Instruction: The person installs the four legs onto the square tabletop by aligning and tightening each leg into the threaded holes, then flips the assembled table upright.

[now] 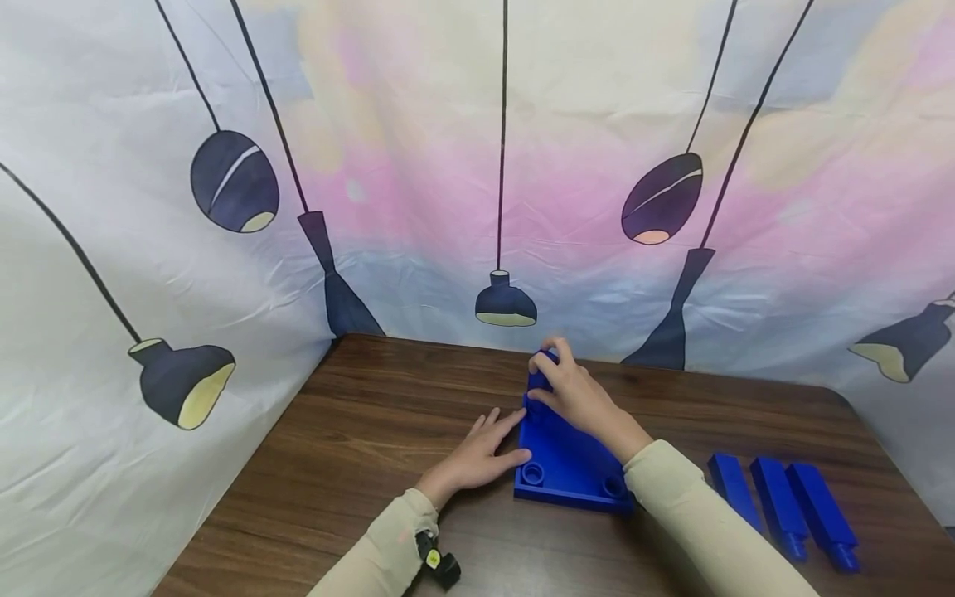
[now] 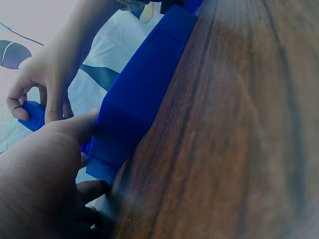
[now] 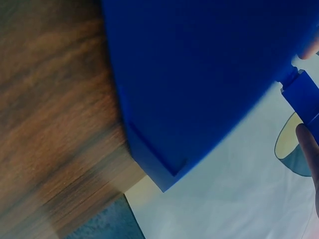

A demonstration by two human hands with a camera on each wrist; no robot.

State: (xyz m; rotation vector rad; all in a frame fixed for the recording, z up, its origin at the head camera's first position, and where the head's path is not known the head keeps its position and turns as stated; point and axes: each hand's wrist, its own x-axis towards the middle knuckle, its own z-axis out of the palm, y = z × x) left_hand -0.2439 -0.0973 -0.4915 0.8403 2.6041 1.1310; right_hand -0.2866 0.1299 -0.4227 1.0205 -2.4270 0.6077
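- Nearest the camera, two forearms in cream long sleeves reach forward over the dark brown wood-grain table point(image 1: 358, 431); a small black-and-yellow device point(image 1: 438, 565) hangs at the left cuff.
- To the right, near the table's front edge, three loose blue plastic rectangular legs point(image 1: 782, 507) lie side by side, each ending in a narrower round peg. They are well apart from both hands.
- Between the forearms, the flat blue plastic rectangular board point(image 1: 561, 460) lies on the table. A round socket shows in each of its two near corners.
- The left hand point(image 1: 477, 458) lies flat on the wood just left of the board, fingers straight and spread. It grasps nothing. Its thumb touches the board's left edge close to the near-left socket, and the index fingertip reaches the same edge further back.
- The left wrist view shows this thumb point(image 2: 75, 127) pressed against the board's blue side wall point(image 2: 144, 94), with the other fingers down on the table.
- Further back, the right hand point(image 1: 573, 388) sits at the board's far end, fingers and thumb curled around a fourth blue plastic leg point(image 1: 542, 380), which stands on the far-left corner.
- The right wrist view shows the leg's point(image 3: 304, 97) narrow peg meeting the board's point(image 3: 199, 74) corner; how deep it sits cannot be told.
- Behind the table hangs a pale fabric backdrop point(image 1: 477, 166) printed with dark hanging lamps.
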